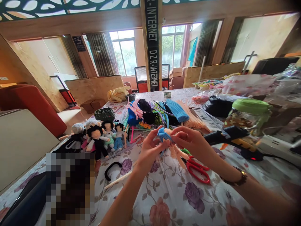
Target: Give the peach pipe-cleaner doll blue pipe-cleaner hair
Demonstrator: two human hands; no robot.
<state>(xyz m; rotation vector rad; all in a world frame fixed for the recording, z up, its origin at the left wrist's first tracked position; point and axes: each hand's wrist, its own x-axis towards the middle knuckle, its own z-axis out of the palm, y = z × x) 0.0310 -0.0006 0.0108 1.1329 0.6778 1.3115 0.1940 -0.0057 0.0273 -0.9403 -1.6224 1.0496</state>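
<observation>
Above the flowered tablecloth, my left hand [151, 144] pinches a small doll [164, 134] made of fuzzy pipe cleaners, blue at the top with peach strands hanging below. From the other side my right hand [189, 137] has its fingers closed on the same doll at its peach part. My fingers hide some of it. Just below my right hand lie red-handled scissors [199, 172], their blades partly covered by the peach strands. A curved black pipe cleaner [109, 171] rests on the cloth left of my left forearm.
Several pipe-cleaner dolls [97, 136] sit at the left by a dark basket [104, 114]. Bundles of pipe cleaners [177, 110] lie farther back. At right are a black glue gun [227, 135], its lit red light and cable, and a green-lidded jar [249, 114]. Lower left is pixelated.
</observation>
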